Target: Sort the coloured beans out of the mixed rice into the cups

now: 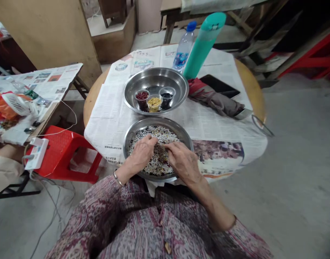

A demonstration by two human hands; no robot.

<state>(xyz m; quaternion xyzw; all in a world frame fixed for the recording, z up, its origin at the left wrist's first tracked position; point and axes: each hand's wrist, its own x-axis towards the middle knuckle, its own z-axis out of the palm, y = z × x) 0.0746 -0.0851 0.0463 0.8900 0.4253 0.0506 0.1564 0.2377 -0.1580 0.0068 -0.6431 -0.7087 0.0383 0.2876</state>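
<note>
A steel bowl (126, 138) on the near side of the round table holds a mix of white grains (165, 133) with black, red and yellow beans among them. My left hand (141, 153) is over the left part of this mix, its fingers pinched together. From the right, my right hand (183, 162) reaches over the same bowl with thumb and finger closed. The two sets of fingertips are close to each other above the grains. Whatever is between them is too small to make out.
Behind stands a larger steel bowl (154, 75) with cups of red beans (142, 95), yellow beans (154, 103) and black beans (167, 95). A water bottle (183, 50), teal bottle (204, 46), folded umbrella (215, 99) and dark tablet (220, 85) lie beyond. A red stool (59, 154) is left.
</note>
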